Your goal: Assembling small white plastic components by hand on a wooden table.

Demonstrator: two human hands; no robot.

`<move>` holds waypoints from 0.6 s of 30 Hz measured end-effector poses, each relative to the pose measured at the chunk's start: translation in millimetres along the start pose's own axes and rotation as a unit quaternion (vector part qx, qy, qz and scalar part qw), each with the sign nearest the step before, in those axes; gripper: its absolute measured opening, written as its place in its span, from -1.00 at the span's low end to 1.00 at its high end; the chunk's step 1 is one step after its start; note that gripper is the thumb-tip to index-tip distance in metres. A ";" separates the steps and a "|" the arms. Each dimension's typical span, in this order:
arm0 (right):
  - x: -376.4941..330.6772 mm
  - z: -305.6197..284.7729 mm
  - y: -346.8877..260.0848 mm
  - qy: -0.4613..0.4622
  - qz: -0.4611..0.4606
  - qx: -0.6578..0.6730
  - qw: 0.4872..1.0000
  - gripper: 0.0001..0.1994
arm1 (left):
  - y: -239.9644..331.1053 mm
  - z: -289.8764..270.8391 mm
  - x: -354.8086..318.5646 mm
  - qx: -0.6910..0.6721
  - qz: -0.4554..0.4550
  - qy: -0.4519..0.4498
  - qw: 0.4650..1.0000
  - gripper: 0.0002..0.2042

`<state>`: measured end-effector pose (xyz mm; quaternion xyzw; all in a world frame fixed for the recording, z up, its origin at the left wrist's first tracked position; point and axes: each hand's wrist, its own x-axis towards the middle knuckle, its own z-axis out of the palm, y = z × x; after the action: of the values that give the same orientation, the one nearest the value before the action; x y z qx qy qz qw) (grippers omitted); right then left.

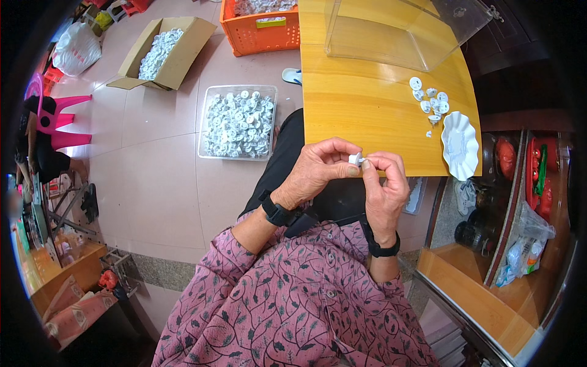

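My left hand (312, 171) pinches a small white plastic piece (354, 159) between thumb and fingers at the table's near edge. From the other side, the thumb and fingertips of my right hand (387, 183) close on the narrow end of the same piece. Its exact kind is too small to make out. Several similar white round pieces with stems (433, 105) lie loose on the yellow wooden table (361, 104), beyond my right hand. Right of them sits a white scalloped dish (451, 150) at the table's right edge.
A clear open box (342, 40) stands at the table's far side. On the floor to my left are a clear tub (200, 131) of white pieces, an open cardboard box (186, 64) and an orange crate (263, 41). Open shelving (468, 293) is at right; a pink stool (64, 119) stands far left.
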<state>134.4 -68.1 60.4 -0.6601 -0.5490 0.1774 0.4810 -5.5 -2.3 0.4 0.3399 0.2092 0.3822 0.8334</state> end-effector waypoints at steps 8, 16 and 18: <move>-4.2 7.2 2.4 -0.002 -0.013 0.008 1.000 -0.93 | 0.3 -0.2 -1.7 0.007 0.006 0.005 1.000 -0.67; -8.3 8.7 8.5 -0.023 0.011 0.059 0.998 -0.94 | 1.7 -2.8 -4.7 -0.008 0.004 0.004 1.000 -0.68; -8.3 9.7 9.8 -0.012 0.044 0.117 0.992 -0.95 | 1.2 -2.4 -4.0 -0.027 0.001 0.005 1.000 -0.69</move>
<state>129.7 -70.6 45.2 -0.6201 -0.5009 0.2695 0.5402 -10.0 -3.9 0.0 0.3159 0.2025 0.3898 0.8410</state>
